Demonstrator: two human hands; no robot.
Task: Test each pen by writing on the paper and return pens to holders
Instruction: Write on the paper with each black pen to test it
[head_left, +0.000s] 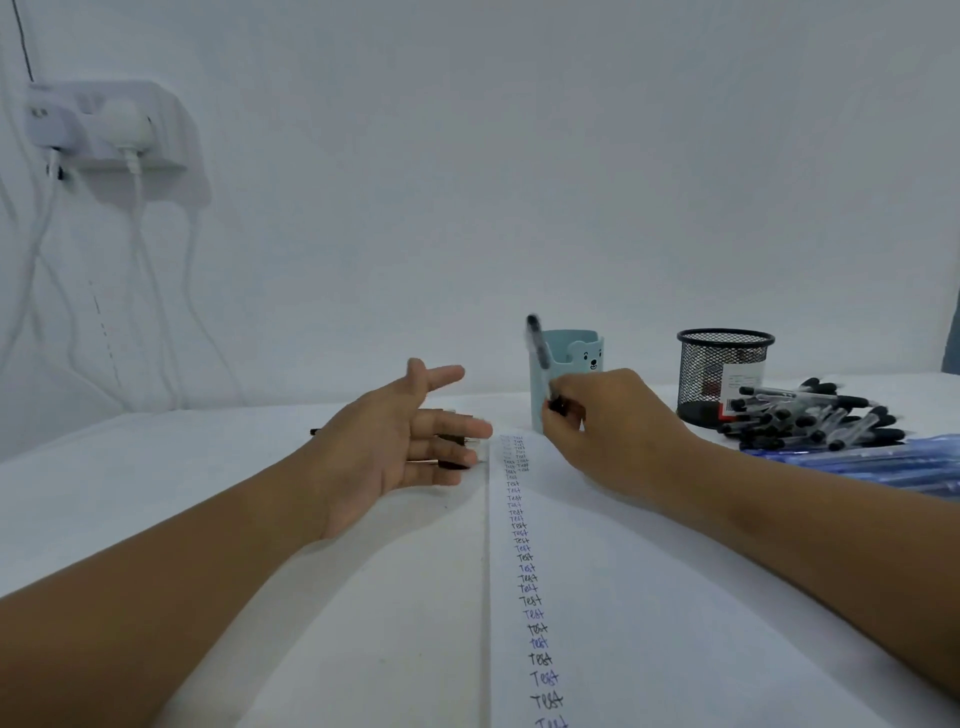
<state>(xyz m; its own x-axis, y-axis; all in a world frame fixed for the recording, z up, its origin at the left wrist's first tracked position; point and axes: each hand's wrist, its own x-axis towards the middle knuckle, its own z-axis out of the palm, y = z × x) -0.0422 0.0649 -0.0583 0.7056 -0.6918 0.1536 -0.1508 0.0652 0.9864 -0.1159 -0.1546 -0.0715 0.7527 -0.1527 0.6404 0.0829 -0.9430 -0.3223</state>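
Head cam: right hand (608, 415) pinches a black pen (540, 353) beside the blue bear holder (584, 364). Left hand (400, 441) hovers with fingers spread over pens on the paper (623, 597).

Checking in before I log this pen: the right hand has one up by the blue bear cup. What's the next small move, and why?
Probably lower the pen into the bear cup and let go. The right hand pinches it near its low end, tilted just at the cup's left rim, and the paper already carries a long column of "Test" marks. The left hand is open, holding nothing.
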